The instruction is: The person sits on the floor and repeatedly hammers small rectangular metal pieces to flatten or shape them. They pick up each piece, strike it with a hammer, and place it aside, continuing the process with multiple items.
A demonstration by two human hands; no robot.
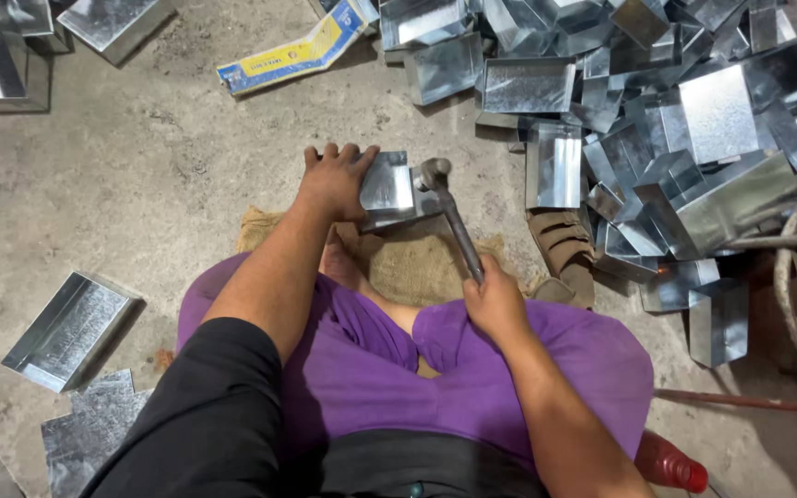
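R hand [495, 300], 1 hammer [449, 217].

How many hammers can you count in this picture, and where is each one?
1. The hammer is in the right hand, its head against the folded metal piece that the left hand presses down. Others could be hidden under the pile of metal boxes.

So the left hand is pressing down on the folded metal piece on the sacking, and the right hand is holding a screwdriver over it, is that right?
Not quite. The right hand holds a hammer, not a screwdriver; its head sits at the folded metal piece. The rest holds: the left hand presses on that piece above the sacking, as the head view shows.
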